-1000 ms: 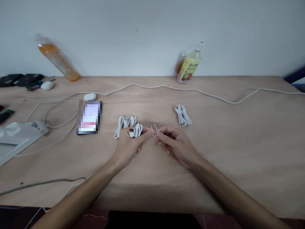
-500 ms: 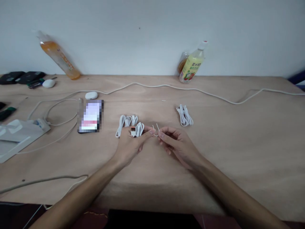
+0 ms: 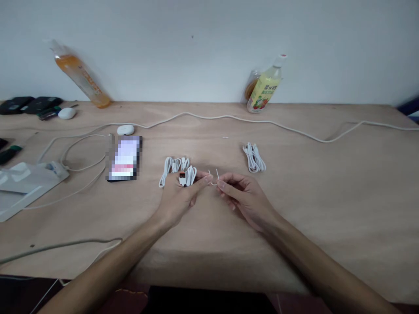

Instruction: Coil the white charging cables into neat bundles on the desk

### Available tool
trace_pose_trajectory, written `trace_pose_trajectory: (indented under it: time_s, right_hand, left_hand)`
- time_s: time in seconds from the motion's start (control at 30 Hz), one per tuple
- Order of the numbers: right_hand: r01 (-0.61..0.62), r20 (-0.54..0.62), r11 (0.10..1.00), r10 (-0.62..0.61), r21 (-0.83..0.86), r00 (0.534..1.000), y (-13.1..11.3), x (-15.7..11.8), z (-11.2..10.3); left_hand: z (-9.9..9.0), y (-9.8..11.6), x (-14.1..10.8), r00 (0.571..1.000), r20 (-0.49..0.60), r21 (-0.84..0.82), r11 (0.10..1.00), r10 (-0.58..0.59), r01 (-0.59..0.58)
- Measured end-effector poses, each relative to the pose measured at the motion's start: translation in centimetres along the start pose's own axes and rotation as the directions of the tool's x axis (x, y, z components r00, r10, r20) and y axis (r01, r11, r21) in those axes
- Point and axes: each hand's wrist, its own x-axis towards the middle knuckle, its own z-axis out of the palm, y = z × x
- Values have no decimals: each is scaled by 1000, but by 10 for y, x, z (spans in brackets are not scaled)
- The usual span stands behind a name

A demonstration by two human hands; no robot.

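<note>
A thin white twist tie (image 3: pixel 213 185) is bent into a U between my hands, its two ends pointing up. My left hand (image 3: pixel 176 194) pinches one side of it between thumb and fingers. With thumb and forefinger closed, my right hand (image 3: pixel 244 194) grips the other side. A coiled white USB cable (image 3: pixel 190 175), its plug orange inside, shows at the thumb side of my left hand; whether the palm holds it is hidden. Several more coiled white cables (image 3: pixel 167 165) lie just beyond that hand. Past my right hand rests another white cable bundle (image 3: pixel 254 158).
A phone (image 3: pixel 126 157) and a white earbud case (image 3: pixel 125 130) lie to the left. One long white cord (image 3: pixel 209 117) crosses the wooden table. An orange drink bottle (image 3: pixel 81 78) and a yellow drink bottle (image 3: pixel 265 89) lean against the wall. White packaging (image 3: pixel 29 187) sits at far left.
Both hands stay nearly in place, still pinching the twist tie. Its ends have shifted slightly, and the cable at my left hand has moved a little to the left.
</note>
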Motion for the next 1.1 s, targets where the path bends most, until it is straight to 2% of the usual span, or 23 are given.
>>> trace_pose_trajectory:
  time_s: [0.2, 0.6, 0.9, 1.1]
  right_hand:
    - [-41, -39, 998, 42, 44, 998, 0, 0, 1]
    - [-63, 50, 998, 62, 25, 997, -1, 0, -1]
    - [-69, -36, 996, 71, 60, 997, -3, 0, 2]
    - [-62, -54, 996, 65, 61, 996, -7, 0, 1]
  left_hand:
    - [-1, 0, 1, 1000, 10, 4, 1000, 4, -4]
    - [1, 1, 0, 1000, -1, -7, 1000, -5, 5]
    - [-2, -3, 2, 999, 25, 45, 998, 37, -38]
    - [-1, 0, -1, 997, 76, 44, 999, -20, 16]
